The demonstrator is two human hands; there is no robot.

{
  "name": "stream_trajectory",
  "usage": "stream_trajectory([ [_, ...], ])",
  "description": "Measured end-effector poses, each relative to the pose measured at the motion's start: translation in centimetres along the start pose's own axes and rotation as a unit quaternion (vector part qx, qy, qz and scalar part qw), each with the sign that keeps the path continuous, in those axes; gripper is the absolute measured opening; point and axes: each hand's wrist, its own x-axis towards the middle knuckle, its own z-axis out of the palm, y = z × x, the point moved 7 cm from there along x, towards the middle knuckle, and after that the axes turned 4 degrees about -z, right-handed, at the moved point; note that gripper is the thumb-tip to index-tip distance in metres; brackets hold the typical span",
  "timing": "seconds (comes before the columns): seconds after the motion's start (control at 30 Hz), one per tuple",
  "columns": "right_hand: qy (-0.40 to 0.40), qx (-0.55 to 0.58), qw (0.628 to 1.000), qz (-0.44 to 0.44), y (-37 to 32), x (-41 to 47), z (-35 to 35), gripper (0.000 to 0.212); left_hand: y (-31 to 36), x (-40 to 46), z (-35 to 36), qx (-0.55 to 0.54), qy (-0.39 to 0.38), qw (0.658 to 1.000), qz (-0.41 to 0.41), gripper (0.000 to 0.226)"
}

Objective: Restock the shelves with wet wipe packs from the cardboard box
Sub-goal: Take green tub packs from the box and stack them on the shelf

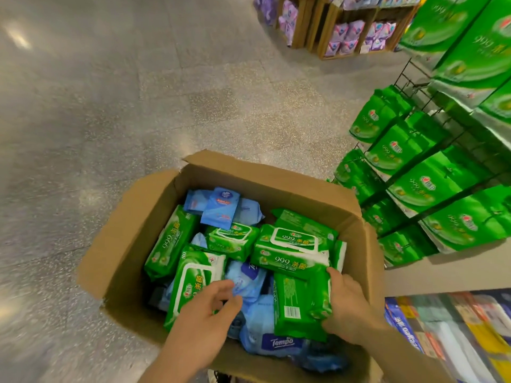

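An open cardboard box (138, 239) stands on the floor below me, filled with several green wet wipe packs and blue Tempo packs (276, 338). My right hand (348, 308) grips a green pack (301, 302) that stands on its edge at the box's right side, barcode facing me. Above it lies another green pack (293, 255) face up. My left hand (210, 313) reaches into the box with its fingers apart, resting over a green pack (190, 283) and touching a light blue pack (249, 280). The shelf of green packs (423, 189) is at the right.
A wire rack (409, 76) holds the green packs in tiers at the right, with large green boxes (464, 42) above. Lower right, a shelf (448, 324) carries mixed colourful packs. Wooden display crates (326, 31) with purple packs stand far back. Grey speckled floor spreads to the left.
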Motion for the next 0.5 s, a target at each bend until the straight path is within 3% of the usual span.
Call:
stream_trajectory([
  [0.1,0.064,-0.004,0.998,-0.012,-2.0,-1.8,-1.0,0.110,-0.5,0.1,1.2,-0.050,-0.021,0.998,-0.022,0.020],
  [0.23,0.123,0.163,0.979,-0.011,-6.9,-4.1,-1.7,0.108,0.0,-0.5,3.9,-0.135,-0.120,0.983,-0.045,0.039],
  [0.3,0.127,0.227,0.965,-0.019,-9.9,-4.5,-1.4,0.104,0.0,-0.7,4.9,-0.256,-0.156,0.950,-0.088,0.037],
  [0.37,0.109,0.244,0.963,-0.047,-13.3,-4.9,-1.0,0.102,-0.3,-0.9,4.9,-0.377,-0.158,0.907,-0.103,0.029],
  [0.5,-0.009,0.228,0.961,-0.153,-19.0,-5.8,-0.8,0.107,-1.6,-1.2,1.8,-0.511,-0.109,0.850,-0.076,0.061],
])
